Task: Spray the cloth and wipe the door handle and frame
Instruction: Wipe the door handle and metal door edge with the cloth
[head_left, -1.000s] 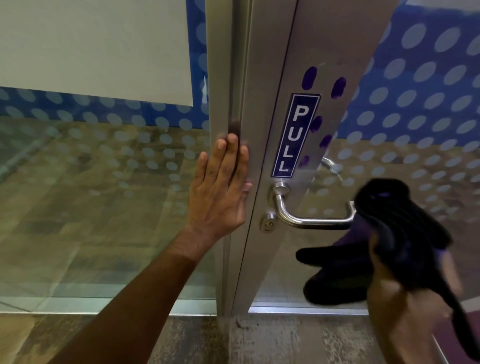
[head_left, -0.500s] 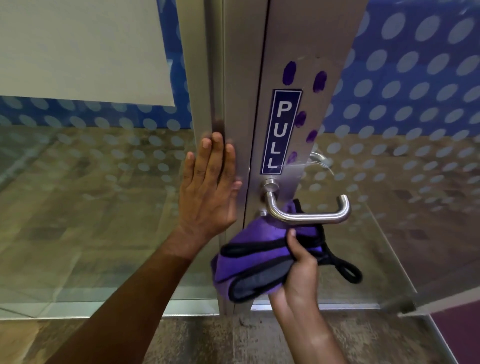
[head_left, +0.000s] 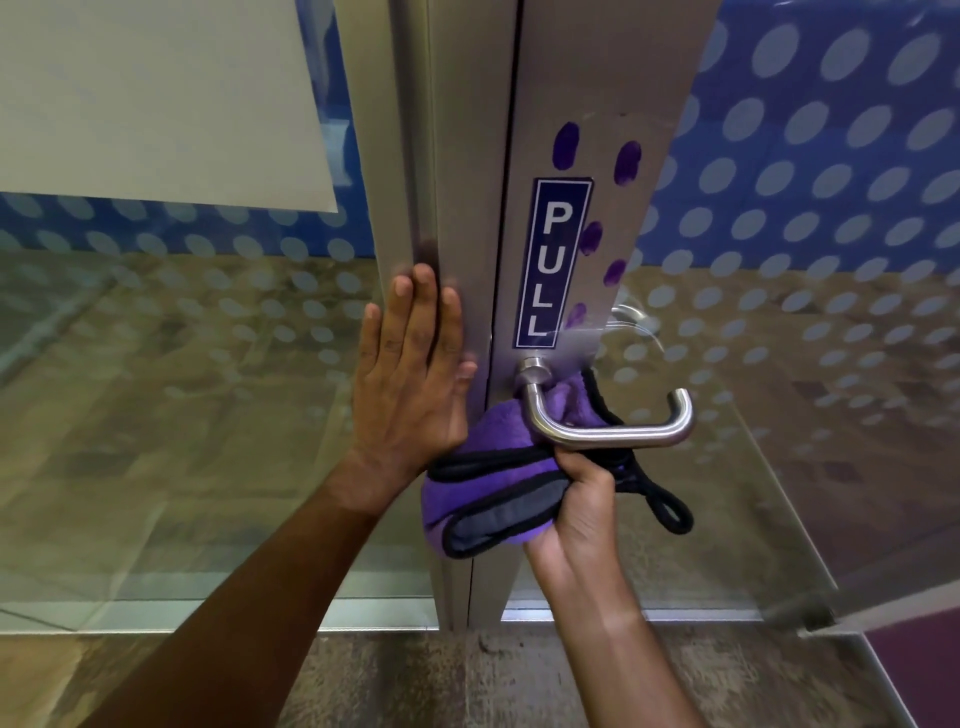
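The wiping looks to be under way at the handle: the purple cloth (head_left: 498, 478) is bunched under and behind the near end of the metal door handle (head_left: 608, 426), pressed against the door stile just below the handle's round base. Whether the cloth has been sprayed cannot be told, and no spray bottle is in view. The purple smudges (head_left: 626, 161) around the PULL sign (head_left: 550, 262) are still on the metal, so that part of the door looks unwiped, and the frame (head_left: 405, 156) to the left probably still awaits its turn. The right hand (head_left: 576, 499) is closed in a fist around the cloth, thumb up just under the handle bar, with a black loop of the cloth's edging hanging free to the right. The left hand (head_left: 410, 374) is fully open and flat, fingers together, palm pressed on the frame just left of the door edge, holding nothing, apparently steadying the door.
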